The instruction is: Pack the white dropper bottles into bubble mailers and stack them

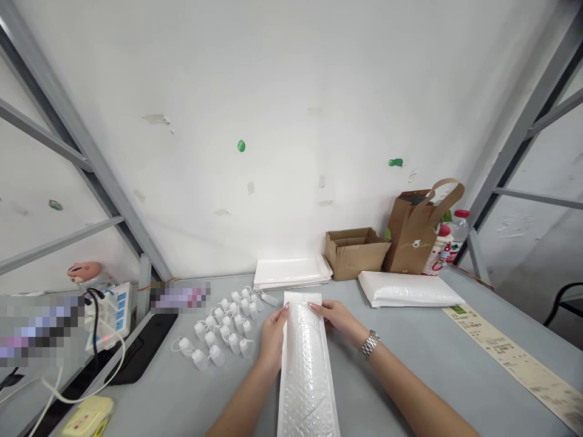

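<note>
Wall (282,79): white, scuffed, with bits of tape and green scraps stuck on; metal frame uprights at either side.
Table (437,352): grey, smooth top, set against the wall.
Padded envelope (307,364): white, glossy, long and narrow; bubble texture over the face, flat border along the sides, plain strip across the far end; placed centrally before the person, near end running out of view; whether it rests on the table cannot be told.
Left hand (272,340): gripping the envelope's left edge near the far end; digits bent, thumb at the edge; forearm slanting in from below.
Right hand (339,317): gripping the opposite edge, about level with the left; thumb laid on the face, other fingers partly hidden; metal-band watch (370,343) on the wrist.
Small bottles (215,355): white, capped, in loose rows left of the envelope.
Beyond: stack of white envelopes (291,271); cardboard box (359,261), open; brown paper bag (410,240), handles up; white padded parcel (410,289), lying flat.
</note>
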The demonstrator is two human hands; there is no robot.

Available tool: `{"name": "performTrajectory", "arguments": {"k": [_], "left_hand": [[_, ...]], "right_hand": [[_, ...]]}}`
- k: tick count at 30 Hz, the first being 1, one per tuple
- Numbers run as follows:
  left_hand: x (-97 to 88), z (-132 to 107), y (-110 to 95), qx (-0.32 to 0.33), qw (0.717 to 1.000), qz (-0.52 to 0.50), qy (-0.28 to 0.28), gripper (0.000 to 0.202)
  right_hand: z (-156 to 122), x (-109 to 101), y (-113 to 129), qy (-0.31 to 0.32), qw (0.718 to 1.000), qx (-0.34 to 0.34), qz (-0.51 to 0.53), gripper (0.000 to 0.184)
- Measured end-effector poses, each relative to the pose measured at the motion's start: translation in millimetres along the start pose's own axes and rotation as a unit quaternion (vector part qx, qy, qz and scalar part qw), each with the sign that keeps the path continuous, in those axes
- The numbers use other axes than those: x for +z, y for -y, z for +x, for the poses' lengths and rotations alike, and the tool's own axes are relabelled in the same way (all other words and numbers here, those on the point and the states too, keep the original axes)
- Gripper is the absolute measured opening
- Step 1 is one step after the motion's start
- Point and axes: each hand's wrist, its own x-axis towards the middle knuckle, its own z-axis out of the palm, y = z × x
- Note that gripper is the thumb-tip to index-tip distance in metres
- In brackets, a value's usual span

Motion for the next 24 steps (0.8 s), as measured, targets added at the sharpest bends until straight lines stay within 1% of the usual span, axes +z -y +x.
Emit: {"name": "performTrajectory", "arguments": {"k": [1, 2, 5, 9, 11, 14, 16, 19, 20, 22, 24], "left_hand": [[1.4, -1.4, -1.7, -0.001, 1.0, -0.002, 0.009, 0.045], [2.8, -3.0, -3.6, 0.001, 1.0, 0.0, 0.02, 0.045], [5.8, -6.7, -8.3, 0.002, 0.998, 0.024, 0.05, 0.044], [5.2, -6.0, -9.4, -0.017, 0.998, 0.042, 0.048, 0.042], [4.1, -4.1, -8.3, -0.015, 0.999, 0.033, 0.037, 0.042], [3.4, -2.6, -8.0, -0.002, 0.999, 0.017, 0.029, 0.042], [4.3, -3.6, -9.6, 0.002, 0.999, 0.009, 0.045, 0.041], [5.8, -6.1, -12.3, 0.006, 0.997, 0.004, 0.074, 0.041], [5.9, -6.5, -12.4, 0.005, 0.998, 0.009, 0.068, 0.041], [5.0, -5.8, -10.9, -0.003, 0.999, 0.022, 0.031, 0.041], [2.9, -3.6, -7.9, -0.007, 1.0, 0.025, -0.011, 0.042]], "right_hand": [[-0.8, 0.4, 0.2, 0.037, 0.999, 0.017, 0.032, 0.045], [-1.8, 1.2, 0.7, 0.054, 0.996, 0.023, 0.063, 0.044], [-5.6, 3.2, 4.6, 0.058, 0.991, 0.013, 0.122, 0.04], [-6.8, -0.6, 9.1, 0.08, 0.987, -0.017, 0.137, 0.039], [-4.7, -4.1, 8.3, 0.088, 0.988, -0.029, 0.122, 0.038], [0.1, -7.9, 4.1, 0.093, 0.991, -0.048, 0.085, 0.028], [2.5, -9.3, 1.8, 0.086, 0.993, -0.073, 0.045, 0.023], [1.6, -12.1, 4.3, 0.062, 0.991, -0.117, -0.03, 0.02], [-0.2, -13.5, 7.0, 0.068, 0.988, -0.128, -0.051, 0.02], [-5.1, -15.9, 13.7, 0.114, 0.981, -0.137, -0.078, 0.021], [-9.6, -15.9, 19.1, 0.163, 0.976, -0.127, -0.066, 0.03]]}}
